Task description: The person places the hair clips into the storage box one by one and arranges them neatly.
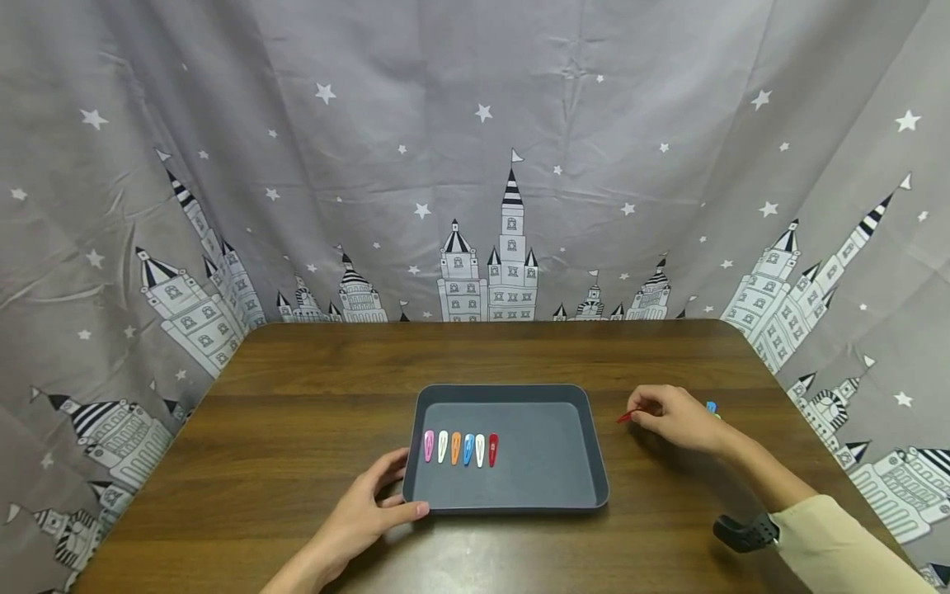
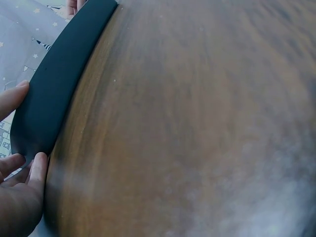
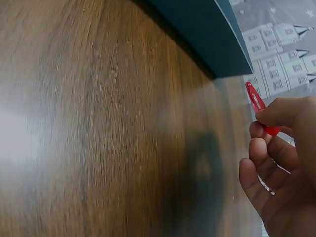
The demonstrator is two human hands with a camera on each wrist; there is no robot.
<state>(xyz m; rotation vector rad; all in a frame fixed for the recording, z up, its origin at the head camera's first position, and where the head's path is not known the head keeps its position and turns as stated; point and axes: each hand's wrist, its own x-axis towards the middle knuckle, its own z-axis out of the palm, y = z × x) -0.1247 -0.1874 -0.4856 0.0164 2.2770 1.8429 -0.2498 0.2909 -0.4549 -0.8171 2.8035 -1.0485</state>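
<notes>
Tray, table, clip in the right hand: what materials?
Tray: matte dark grey, probably plastic, maybe coated metal; walls look smooth and evenly coloured.
Table: satin brown wood or wood-look laminate; streaky grain, soft glare.
Red clip in the right hand: likely painted metal; thin, slotted body, solid red. Plastic not ruled out.
</notes>
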